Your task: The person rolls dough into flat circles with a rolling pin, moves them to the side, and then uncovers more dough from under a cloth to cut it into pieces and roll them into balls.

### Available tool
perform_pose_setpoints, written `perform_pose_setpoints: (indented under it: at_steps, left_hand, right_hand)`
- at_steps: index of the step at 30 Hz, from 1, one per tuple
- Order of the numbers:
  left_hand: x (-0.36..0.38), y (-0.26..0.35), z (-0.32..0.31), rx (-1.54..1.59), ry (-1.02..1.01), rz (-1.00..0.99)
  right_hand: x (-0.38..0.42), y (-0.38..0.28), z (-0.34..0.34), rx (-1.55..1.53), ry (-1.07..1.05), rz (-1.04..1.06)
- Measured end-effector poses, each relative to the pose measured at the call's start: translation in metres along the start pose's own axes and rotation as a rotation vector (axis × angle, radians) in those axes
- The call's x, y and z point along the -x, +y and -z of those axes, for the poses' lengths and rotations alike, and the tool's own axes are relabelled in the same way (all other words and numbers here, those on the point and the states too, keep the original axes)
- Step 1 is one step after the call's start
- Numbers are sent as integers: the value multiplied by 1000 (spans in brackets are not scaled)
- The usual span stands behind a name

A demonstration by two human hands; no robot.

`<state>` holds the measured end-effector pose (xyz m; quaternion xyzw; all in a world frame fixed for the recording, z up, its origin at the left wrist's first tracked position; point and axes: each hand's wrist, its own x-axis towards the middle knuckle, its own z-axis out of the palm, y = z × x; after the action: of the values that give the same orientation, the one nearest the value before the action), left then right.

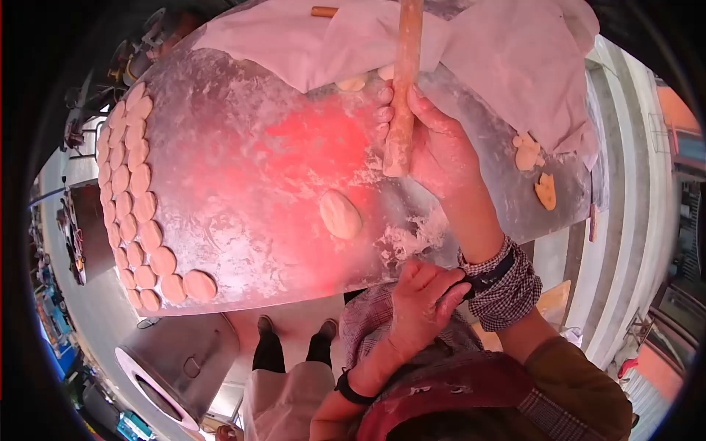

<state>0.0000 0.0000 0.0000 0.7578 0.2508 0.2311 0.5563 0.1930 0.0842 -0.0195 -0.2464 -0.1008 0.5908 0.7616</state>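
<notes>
My right hand (445,151) is wrapped around a wooden rolling pin (407,88), held nearly upright in the view above the floured metal table (243,242). A flattened oval piece of dough (340,214) lies on the table to the left of this hand. My left hand (423,298) is at the table's near edge, its fingers closed on the dark cuff (489,278) of the checkered right sleeve (507,305). Part of the cuff is hidden by the fingers.
Several rows of dough rounds (151,235) line the table's left end. A pale cloth (507,66) covers the far side, with dough pieces (351,82) at its edge. Dough scraps (545,191) lie at right. Below stands a metal drum (180,360), beside a person's legs (270,351).
</notes>
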Motion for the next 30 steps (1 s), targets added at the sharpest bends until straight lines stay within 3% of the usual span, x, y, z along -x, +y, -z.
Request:
perform_pose_setpoints:
  at_steps: [2, 3, 5, 6, 8, 9, 11, 13, 14, 16, 17, 20, 23, 25, 29, 30]
  left_hand:
    - [9, 18, -3, 86, -29, 0]
    - [-4, -8, 8, 51, -19, -50]
    - [-7, 1, 11, 314, -129, 210]
    - [-9, 7, 12, 529, -218, 470]
    - [-24, 1, 20, 659, -319, 526]
    - [-29, -2, 24, 791, -422, 586]
    - [-30, -8, 30, 770, -479, 563]
    - [-29, -9, 37, 745, -599, 607]
    - [-26, -9, 37, 747, -595, 615]
    - [-21, -13, 36, 1050, -342, 757]
    - [-18, -15, 37, 1049, -335, 762]
    - [-21, -34, 47, 1103, -295, 625]
    - [-41, -72, 62, -144, 263, 184]
    - [-58, -126, 70, -846, 426, 2]
    - [-25, -178, 21, -773, 263, -50]
    - [-16, -176, 16, -692, 144, -148]
  right_hand:
    - [20, -17, -24, -227, -39, 23]
    - [1, -10, -26, -227, -97, 48]
    - [13, -14, -40, -342, -168, 49]
    - [19, -16, -47, -338, -147, 43]
    - [19, -12, -59, -415, -102, 10]
    - [20, -8, -64, -417, -99, 12]
    - [21, 3, -71, -120, 88, 115]
    - [22, 15, -65, -120, 46, 86]
    - [23, 20, -63, -117, -8, 60]
    - [24, 27, -66, -63, 7, 47]
    - [25, 30, -69, -5, 18, 40]
    - [28, 30, -70, -36, 15, 16]
    - [44, 20, -58, -7, 44, 5]
    - [56, 19, -41, 134, 198, 69]
    - [77, 30, -19, 98, 263, 32]
    - [81, 34, -16, 114, 280, 0]
